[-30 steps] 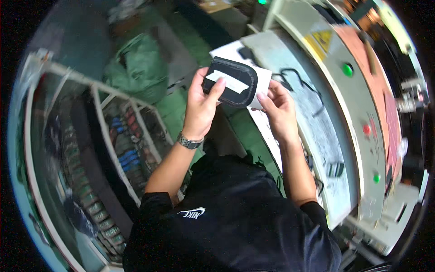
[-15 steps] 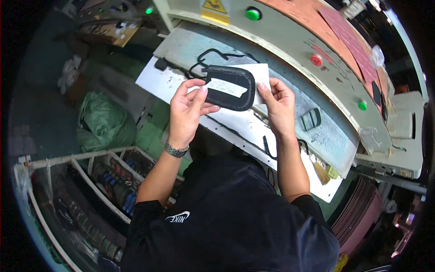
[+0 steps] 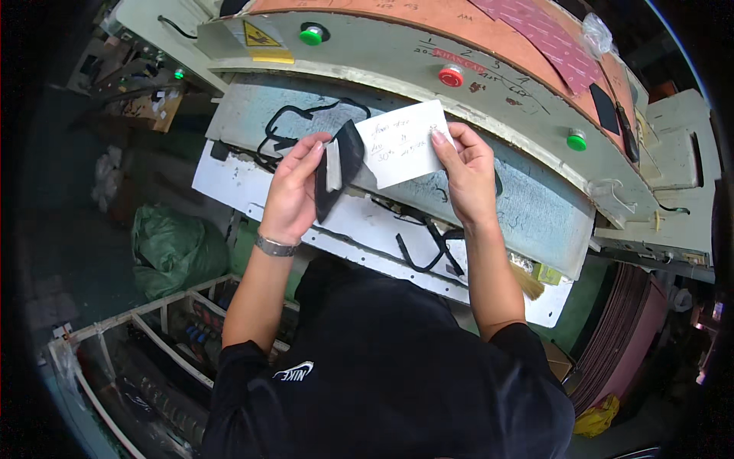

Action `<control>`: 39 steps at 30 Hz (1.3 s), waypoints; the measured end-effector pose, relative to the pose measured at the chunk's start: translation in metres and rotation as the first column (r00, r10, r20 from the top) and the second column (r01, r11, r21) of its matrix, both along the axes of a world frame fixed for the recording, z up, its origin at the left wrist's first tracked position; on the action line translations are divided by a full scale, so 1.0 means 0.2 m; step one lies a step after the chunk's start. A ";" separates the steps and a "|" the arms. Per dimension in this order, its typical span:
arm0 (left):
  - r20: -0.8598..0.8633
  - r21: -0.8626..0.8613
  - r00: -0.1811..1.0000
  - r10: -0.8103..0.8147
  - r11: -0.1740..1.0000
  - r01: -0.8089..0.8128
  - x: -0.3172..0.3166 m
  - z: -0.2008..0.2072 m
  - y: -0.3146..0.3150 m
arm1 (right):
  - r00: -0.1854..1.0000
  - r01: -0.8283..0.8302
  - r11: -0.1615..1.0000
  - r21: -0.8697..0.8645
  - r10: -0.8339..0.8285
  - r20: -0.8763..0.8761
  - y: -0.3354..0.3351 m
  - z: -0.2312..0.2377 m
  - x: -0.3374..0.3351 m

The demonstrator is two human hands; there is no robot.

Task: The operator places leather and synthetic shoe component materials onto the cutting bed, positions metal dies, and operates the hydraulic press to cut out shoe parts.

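Observation:
My left hand (image 3: 290,191) pinches a black fabric piece (image 3: 352,149) with rounded corners, tilted so that I see it at a slant. A white label (image 3: 333,168) lies on its face. Between thumb and fingers of my right hand (image 3: 470,172) is a white sheet of paper (image 3: 405,144) with handwriting on it, held up just right of the black piece. Both hands are raised over the machine's bed. Beneath them, black strip frames (image 3: 287,126) lie at the left of the bed, and more black strips (image 3: 428,256) lie on the white board (image 3: 359,218).
The machine's pale front beam (image 3: 367,57) runs across the far side, with a red button (image 3: 451,76) and green buttons (image 3: 576,139). A brush (image 3: 527,283) rests at the board's right end. At lower left stands a white-framed rack (image 3: 115,325) beside a green sack (image 3: 180,249).
The black piece has tilted from face-on to a slant and moved left, apart from the paper. The paper, formerly mostly behind it, now shows its writing. The whole view has shifted.

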State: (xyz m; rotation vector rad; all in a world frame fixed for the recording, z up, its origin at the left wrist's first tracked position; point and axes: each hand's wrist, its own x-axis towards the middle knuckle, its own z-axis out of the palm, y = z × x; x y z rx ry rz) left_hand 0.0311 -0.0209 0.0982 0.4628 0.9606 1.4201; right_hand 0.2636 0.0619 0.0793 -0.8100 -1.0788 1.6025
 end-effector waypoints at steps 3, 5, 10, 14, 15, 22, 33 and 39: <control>0.296 0.105 0.933 -0.204 0.978 0.180 -0.06 -0.02 0.08 | 0.999 -0.039 0.999 0.004 0.039 0.018 0.03 0.03 -0.01; 0.391 0.031 0.903 -0.177 0.983 0.179 -0.08 0.02 0.15 | 0.998 -0.066 0.997 0.042 0.066 0.015 0.07 0.04 -0.04; 0.502 0.194 0.752 -0.428 0.902 0.385 -0.26 0.11 0.41 | 0.999 -0.035 0.992 0.122 0.038 -0.022 0.21 0.16 -0.19; 0.653 0.256 0.566 -0.502 0.851 0.460 -0.42 0.16 0.61 | 0.999 0.001 0.974 0.225 -0.009 0.033 0.35 0.33 -0.38; 0.648 0.287 0.534 -0.543 0.824 0.489 -0.47 0.17 0.65 | 0.999 -0.011 0.971 0.239 0.002 0.035 0.37 0.37 -0.43; 0.453 0.457 0.228 -0.862 0.444 0.771 -0.64 0.23 0.91 | 0.983 -0.151 0.975 0.164 0.130 0.130 0.53 0.53 -0.69; 0.591 0.483 0.022 -0.806 0.375 0.791 -0.73 0.06 1.04 | 0.923 -0.297 0.950 -0.097 0.312 0.225 0.58 0.53 -0.88; 0.192 0.282 0.586 -0.787 0.616 0.736 -0.87 0.23 0.94 | 0.967 -0.068 0.994 0.091 0.044 0.251 0.63 0.53 -0.85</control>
